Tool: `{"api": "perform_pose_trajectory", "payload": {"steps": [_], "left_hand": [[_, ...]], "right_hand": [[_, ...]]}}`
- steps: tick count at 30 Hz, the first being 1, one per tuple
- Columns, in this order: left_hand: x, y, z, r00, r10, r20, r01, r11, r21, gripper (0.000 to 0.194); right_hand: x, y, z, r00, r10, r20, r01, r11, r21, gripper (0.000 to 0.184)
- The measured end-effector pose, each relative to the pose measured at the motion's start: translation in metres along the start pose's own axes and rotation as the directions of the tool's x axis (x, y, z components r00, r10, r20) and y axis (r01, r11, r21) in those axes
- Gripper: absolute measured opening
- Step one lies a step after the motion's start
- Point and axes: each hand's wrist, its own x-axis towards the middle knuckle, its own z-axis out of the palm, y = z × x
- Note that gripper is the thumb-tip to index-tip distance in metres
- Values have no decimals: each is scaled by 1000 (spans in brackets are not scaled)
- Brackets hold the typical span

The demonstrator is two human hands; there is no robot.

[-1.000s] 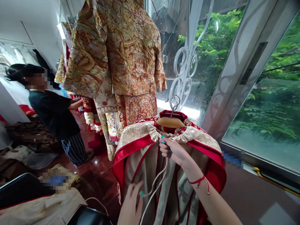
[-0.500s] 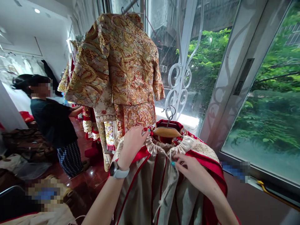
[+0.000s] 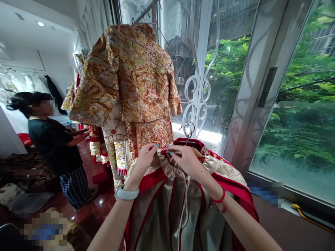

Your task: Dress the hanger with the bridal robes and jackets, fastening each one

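Observation:
A red and beige satin cover [image 3: 167,202] with a gathered drawstring neck hangs over a garment on a wooden hanger, whose metal hook [image 3: 188,130] catches on a white iron window scroll [image 3: 198,101]. My left hand [image 3: 146,157], a white watch on its wrist, pinches the gathered neck at its left side. At the middle of the neck my right hand [image 3: 184,158], with a red string bracelet, grips the fabric just in front of the hanger. A pale drawstring cord [image 3: 185,198] dangles below my right hand.
A gold and red embroidered jacket and skirt [image 3: 136,87] hang from a rail straight ahead. A person in a dark top [image 3: 53,143] stands at left beside more red garments. Large glass panes [image 3: 295,104] with a grey frame run along the right. Bags and cloth lie on the floor at left.
My right hand rose from the drawstring to the gathered neck by the hanger. My left hand slid slightly along the neck. The view tilted upward a little.

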Motion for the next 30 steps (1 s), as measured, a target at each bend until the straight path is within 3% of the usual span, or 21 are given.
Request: {"api": "perform_pose_trajectory", "payload": {"steps": [3,5,7,12,16,17,20,22,24,26,27,28,30], "left_hand": [[4,4,-6,996,-84,17,85,990,-114,31],[8,8,-10,987,-152,43,158,968,-195,32],[11,11,-14,984,-168,63,178,959,-219,32],[12,20,-18,997,-63,47,67,993,-99,31],[7,22,-20,996,38,80,-41,998,47,31],[5,21,-21,995,60,81,-66,994,81,31],[-2,15,-26,987,91,134,-116,974,193,32],[-9,12,-28,976,102,191,-154,946,286,31],[-17,15,-27,971,121,206,-194,903,383,29],[-25,21,-22,976,141,164,-203,854,478,24],[-27,25,-18,980,148,133,-196,827,527,20],[-29,29,-13,983,153,102,-184,798,574,17],[-28,36,-3,987,155,49,-148,734,663,26]], "right_hand": [[2,-1,4,995,41,86,-57,981,185,37],[5,-2,5,993,43,106,-68,966,248,36],[9,-3,6,979,53,199,-110,951,288,33],[22,-4,24,882,87,464,-281,886,368,8],[21,1,53,789,167,592,-408,862,302,27],[19,1,58,791,196,579,-406,877,258,30],[8,-5,55,904,236,357,-237,971,-41,23],[-5,-13,41,948,242,204,-162,925,-344,17],[-21,-20,21,953,255,166,-140,853,-503,17],[-39,-22,-4,954,261,148,-163,864,-476,19],[-48,-21,-17,961,263,85,-200,874,-443,21],[-55,-18,-29,962,273,-28,-258,867,-427,23],[-65,-8,-50,904,293,-309,-413,784,-463,26]]}}
